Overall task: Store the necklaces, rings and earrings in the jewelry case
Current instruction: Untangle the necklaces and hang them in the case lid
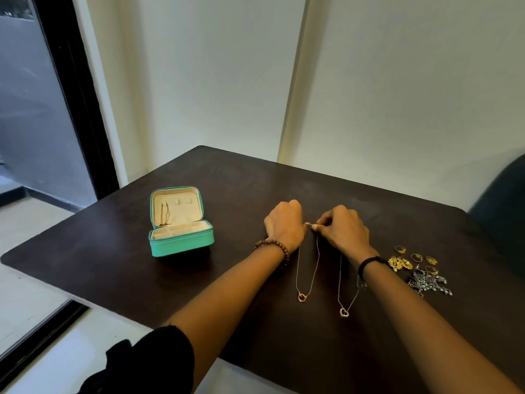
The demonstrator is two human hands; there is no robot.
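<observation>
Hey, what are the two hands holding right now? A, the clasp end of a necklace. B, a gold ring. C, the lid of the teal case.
A: the left hand and right hand both pinch the clasp end of a gold necklace, whose chain trails back over the table.

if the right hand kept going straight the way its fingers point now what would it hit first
Most likely the left hand: the right hand pinches the necklace clasp with fingertips aimed leftward, and the left hand's curled fingers lie just past that clasp. Depth from one view is unclear.
</observation>
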